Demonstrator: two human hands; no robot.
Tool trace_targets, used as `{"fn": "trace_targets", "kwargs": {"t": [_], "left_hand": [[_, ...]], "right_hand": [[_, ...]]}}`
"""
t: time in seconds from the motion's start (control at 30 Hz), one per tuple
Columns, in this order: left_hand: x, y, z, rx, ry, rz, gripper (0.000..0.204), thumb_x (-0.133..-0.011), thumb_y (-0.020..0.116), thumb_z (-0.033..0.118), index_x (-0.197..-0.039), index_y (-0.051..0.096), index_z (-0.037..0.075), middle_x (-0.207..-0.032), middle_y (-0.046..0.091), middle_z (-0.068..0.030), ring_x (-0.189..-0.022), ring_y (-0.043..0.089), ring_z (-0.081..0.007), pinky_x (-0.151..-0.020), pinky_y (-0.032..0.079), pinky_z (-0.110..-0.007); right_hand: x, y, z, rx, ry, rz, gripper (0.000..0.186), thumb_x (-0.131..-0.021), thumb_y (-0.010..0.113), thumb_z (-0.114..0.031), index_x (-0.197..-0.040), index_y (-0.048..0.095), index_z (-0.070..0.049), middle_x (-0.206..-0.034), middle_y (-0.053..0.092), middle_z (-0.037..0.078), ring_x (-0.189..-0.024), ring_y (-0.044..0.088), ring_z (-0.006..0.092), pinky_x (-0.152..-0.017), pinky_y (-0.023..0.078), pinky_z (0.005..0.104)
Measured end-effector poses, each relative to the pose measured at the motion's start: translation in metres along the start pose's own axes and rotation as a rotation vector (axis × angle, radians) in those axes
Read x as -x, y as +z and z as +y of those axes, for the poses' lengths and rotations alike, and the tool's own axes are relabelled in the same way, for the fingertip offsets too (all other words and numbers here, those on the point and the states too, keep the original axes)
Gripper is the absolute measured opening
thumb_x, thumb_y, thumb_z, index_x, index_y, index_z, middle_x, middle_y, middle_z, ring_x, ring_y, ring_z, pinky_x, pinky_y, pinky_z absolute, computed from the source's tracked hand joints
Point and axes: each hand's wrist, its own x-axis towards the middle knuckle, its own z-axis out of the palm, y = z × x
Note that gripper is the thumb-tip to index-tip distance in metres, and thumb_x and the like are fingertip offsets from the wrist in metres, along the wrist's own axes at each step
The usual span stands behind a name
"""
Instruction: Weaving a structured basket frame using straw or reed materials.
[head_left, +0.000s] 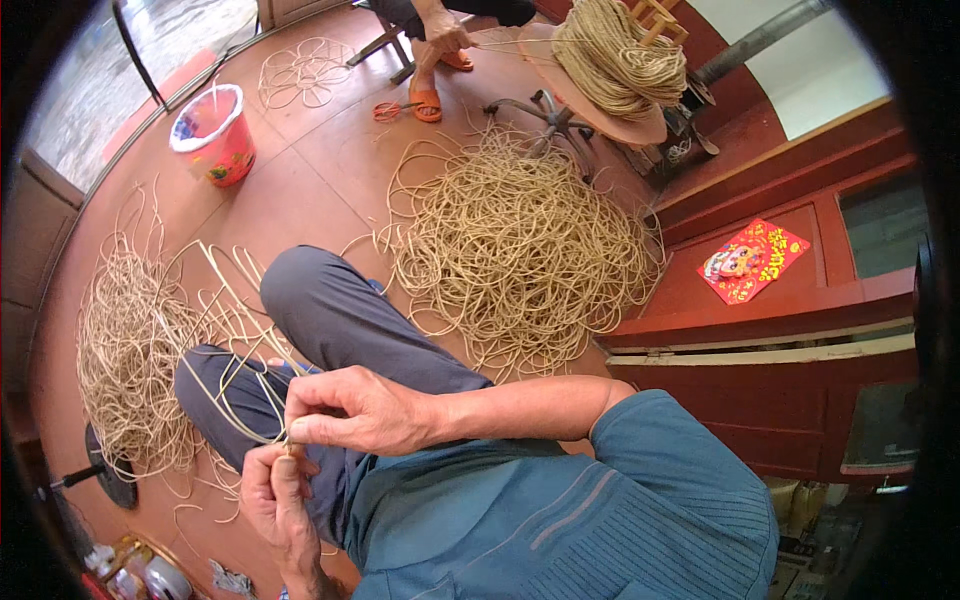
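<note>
My left hand (278, 496) and my right hand (362, 412) meet over my lap, both closed on thin tan cord (262, 437). Between thumb and fingers, the left one pinches the cord just below the right one. Thumb and forefinger of my right hand press together at the same spot. From there, loose loops rise past my knees toward a tangled cord heap (135, 350) on the left. Whether the strands are knotted between the fingertips is too small to tell.
A larger cord pile (520, 250) covers the floor ahead. Beyond it, another person's hand (445, 32) holds a strand running to a wound coil (620, 65) on a round board. Near an orange slipper (427, 106) lie scissors (388, 111). A lined red bucket (222, 150) stands left; red cabinetry (780, 400), right.
</note>
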Motion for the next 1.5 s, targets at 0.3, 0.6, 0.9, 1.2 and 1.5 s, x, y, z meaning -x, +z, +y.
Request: {"fn": "trace_targets", "kwargs": {"t": [0.3,0.6,0.9,1.2,1.5], "left_hand": [[0.004,-0.02,0.014,-0.377,0.156,-0.003,0.018,-0.111,0.065,0.016,-0.098,0.064,0.004,-0.084,0.055,0.0045,-0.077,0.044,-0.0039,-0.067,0.034,-0.021],[0.009,-0.034,0.026,-0.585,0.271,0.047,0.011,-0.101,0.071,-0.005,-0.11,0.07,0.0,-0.083,0.056,0.0038,-0.069,0.045,-0.004,-0.057,0.035,-0.024],[-0.003,-0.036,0.039,-0.939,0.729,-0.104,0.023,-0.093,0.078,-0.004,-0.115,0.074,0.003,-0.089,0.071,-0.0093,-0.068,0.059,-0.0228,-0.063,0.045,-0.037],[0.0,-0.034,0.046,-1.102,0.778,-0.07,0.009,-0.096,0.075,0.001,-0.103,0.07,0.004,-0.078,0.06,-0.0101,-0.071,0.056,-0.031,-0.064,0.04,-0.044],[-0.015,-0.029,0.056,-1.239,0.873,-0.063,0.006,-0.097,0.073,0.004,-0.1,0.067,0.004,-0.078,0.057,-0.0115,-0.07,0.054,-0.033,-0.065,0.039,-0.044]], "right_hand": [[-0.007,0.008,-0.001,0.104,-0.053,-0.073,0.024,-0.1,0.068,-0.021,-0.097,0.065,0.003,-0.086,0.067,0.012,-0.084,0.063,0.0168,-0.077,0.052,0.0378],[-0.013,0.021,0.005,0.093,-0.073,-0.126,0.024,-0.103,0.064,-0.021,-0.095,0.063,0.002,-0.074,0.057,0.006,-0.072,0.053,0.0117,-0.066,0.046,0.0352],[-0.015,0.021,0.008,0.121,-0.061,-0.102,0.029,-0.099,0.067,-0.024,-0.094,0.066,0.004,-0.078,0.066,0.015,-0.075,0.063,0.0197,-0.07,0.051,0.0399],[-0.02,0.016,0.013,0.027,0.033,-0.263,0.026,-0.107,0.064,-0.025,-0.102,0.067,0.0,-0.08,0.066,0.004,-0.077,0.061,0.0121,-0.071,0.051,0.0342],[-0.012,0.004,0.042,0.142,-0.18,-0.2,0.027,-0.112,0.06,-0.029,-0.111,0.068,-0.002,-0.095,0.07,0.008,-0.084,0.066,0.0221,-0.078,0.053,0.0376]]}}
